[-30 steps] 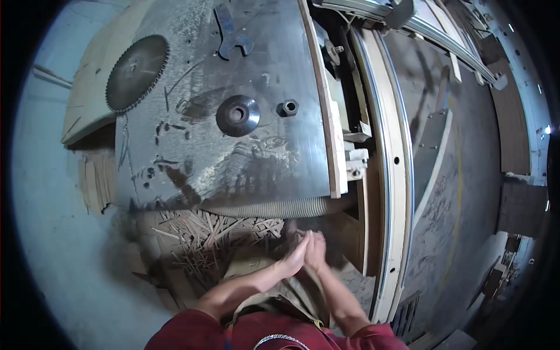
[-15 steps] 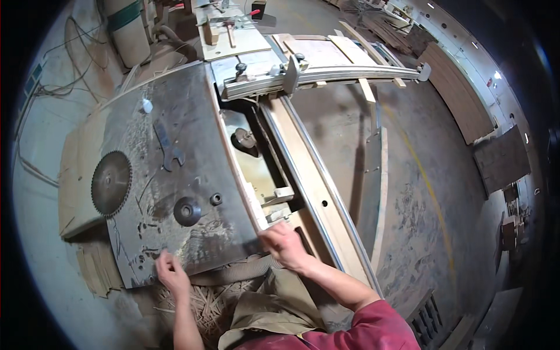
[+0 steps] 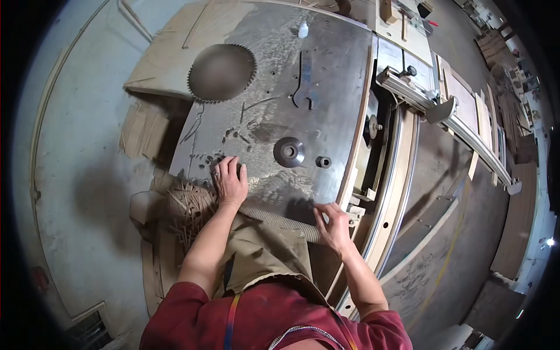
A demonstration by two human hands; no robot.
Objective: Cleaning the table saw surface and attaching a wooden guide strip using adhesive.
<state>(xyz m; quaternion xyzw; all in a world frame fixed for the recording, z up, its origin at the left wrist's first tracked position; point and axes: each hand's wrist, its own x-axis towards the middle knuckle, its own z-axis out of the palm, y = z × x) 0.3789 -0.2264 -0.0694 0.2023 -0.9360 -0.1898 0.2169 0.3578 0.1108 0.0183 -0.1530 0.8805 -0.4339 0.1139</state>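
Note:
At the near left corner of the grey saw table (image 3: 335, 76), my left hand (image 3: 231, 182) rests on the dusty top with fingers stretched and slightly apart, beside several small dark pieces (image 3: 211, 158). My right hand (image 3: 333, 228) is at the table's near right edge, fingers curled in; anything between them is hidden. Beyond the hands lie a round dark flange (image 3: 289, 152) and a small collar or nut (image 3: 324, 162). Farther back, an open-ended wrench (image 3: 305, 81) lies flat. A toothed circular saw blade (image 3: 221, 73) lies to its left.
A small white bottle (image 3: 303, 30) stands at the far side. On the right, the saw's arbor (image 3: 374, 127) shows in the opened slot beside the sliding rail (image 3: 389, 192). A ribbed hose (image 3: 280, 220) runs under the near edge, with wood offcuts (image 3: 189, 207) on the left.
The view has swung left and down, so the table appears farther right. My left hand has settled onto the table top; my right hand stays by the near right edge.

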